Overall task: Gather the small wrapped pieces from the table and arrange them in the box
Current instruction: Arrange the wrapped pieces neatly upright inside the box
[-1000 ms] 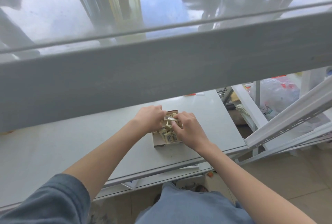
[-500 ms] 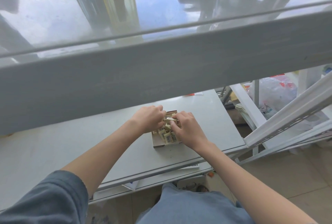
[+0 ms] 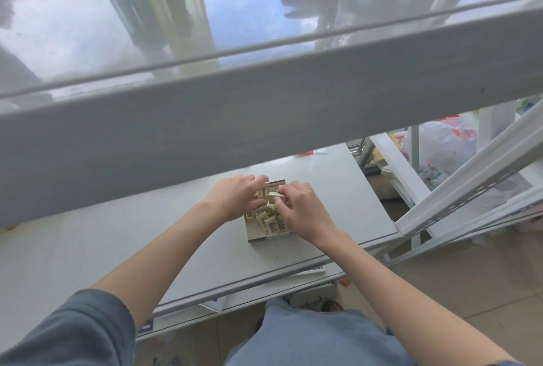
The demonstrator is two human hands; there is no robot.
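So from the head cam, both my hands are down in the small open cardboard box [image 3: 266, 237] sitting on the pale grey tabletop [image 3: 338, 189], near its right end. The box is already pretty full of small cream-coloured wrapped pieces with barcode labels [image 3: 269, 222], lying jumbled at all angles rather than in rows. My right hand [image 3: 302, 210] has one of those pieces [image 3: 276, 194] pinched between thumb and fingertips over the far half of the box. My left hand [image 3: 235, 196] is curled with its fingertips on the pieces at the far left corner; honestly can't tell if it's actually gripping one or just pushing them into line. I don't see any loose pieces left on the table, so I'd say gathering is done and I'm in the arranging part. Next move, I reckon, is seating the pinched piece flat beside its neighbours, then straightening the tilted ones nearer me without knocking the rest up.
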